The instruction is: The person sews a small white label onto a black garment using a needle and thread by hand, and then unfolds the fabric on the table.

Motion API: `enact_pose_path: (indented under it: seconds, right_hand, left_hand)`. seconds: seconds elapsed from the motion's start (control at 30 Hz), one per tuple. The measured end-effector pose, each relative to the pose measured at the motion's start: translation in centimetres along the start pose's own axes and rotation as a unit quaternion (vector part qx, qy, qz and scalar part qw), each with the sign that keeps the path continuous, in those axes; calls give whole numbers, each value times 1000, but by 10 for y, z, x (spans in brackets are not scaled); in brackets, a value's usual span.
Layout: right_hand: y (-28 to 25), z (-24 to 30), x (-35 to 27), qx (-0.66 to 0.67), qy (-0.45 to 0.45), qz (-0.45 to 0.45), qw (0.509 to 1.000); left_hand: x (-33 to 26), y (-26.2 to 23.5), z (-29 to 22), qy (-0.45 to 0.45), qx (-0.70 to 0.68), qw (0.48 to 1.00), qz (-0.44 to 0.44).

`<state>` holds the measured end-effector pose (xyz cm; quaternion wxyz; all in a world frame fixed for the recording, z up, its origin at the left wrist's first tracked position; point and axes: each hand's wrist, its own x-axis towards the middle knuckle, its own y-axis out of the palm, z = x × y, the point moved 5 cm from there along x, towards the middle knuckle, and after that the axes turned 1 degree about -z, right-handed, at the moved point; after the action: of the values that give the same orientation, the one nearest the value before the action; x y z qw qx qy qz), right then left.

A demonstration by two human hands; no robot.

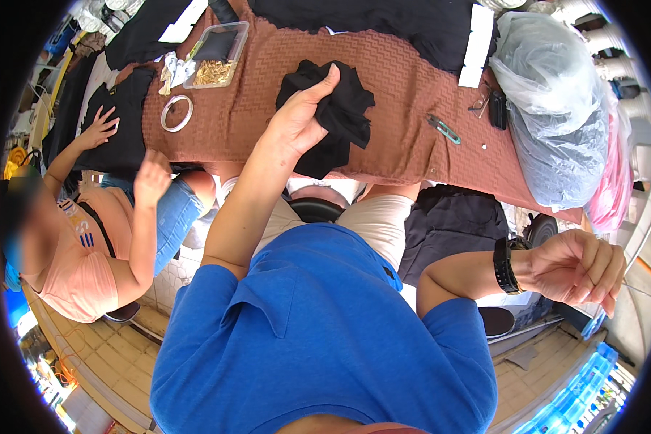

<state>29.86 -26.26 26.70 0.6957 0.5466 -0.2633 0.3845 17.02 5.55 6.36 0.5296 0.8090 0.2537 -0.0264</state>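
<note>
My left hand (307,119) is closed on a bunched piece of black cloth (349,101), thumb on top. It holds the cloth over the near part of the brown-covered table (253,123), where one end hangs by the edge. Out to the right, well apart from the cloth and beyond the table edge, my right hand (582,269) is raised. Its fingers are curled together; whatever they may pinch is too small to make out. A black watch (506,266) is on that wrist.
Thread snips (443,130) and a large stuffed plastic bag (550,108) lie on the table's right. A clear box (213,74) of gold-coloured pieces and a white ring (176,114) lie left. A co-worker's hand (98,130) rests on black cloth at far left.
</note>
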Motion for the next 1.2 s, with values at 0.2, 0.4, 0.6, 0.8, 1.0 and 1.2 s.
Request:
enact_pose_path:
  seconds: [0.2,0.4,0.6,0.8,1.0,1.2]
  right_hand:
    - [-11,17,-3,8,-20,-21,1000]
    - [-54,13,1,-22,-58,-116,991]
    - [-36,-117,-40,-362,166,-141,906]
    - [-16,-231,-105,-316,289,-143,892]
    - [-28,-252,-122,-365,251,-169,880]
    - [-25,-248,-121,-387,221,-182,876]
  left_hand:
    - [-5,10,-3,38,3,999,2]
    - [-10,25,-8,174,56,983,22]
    - [-15,42,24,191,40,980,-31]
    - [-1,25,34,140,20,988,-62]
    - [-13,34,29,209,53,974,-68]
    - [-19,33,31,236,82,967,-41]
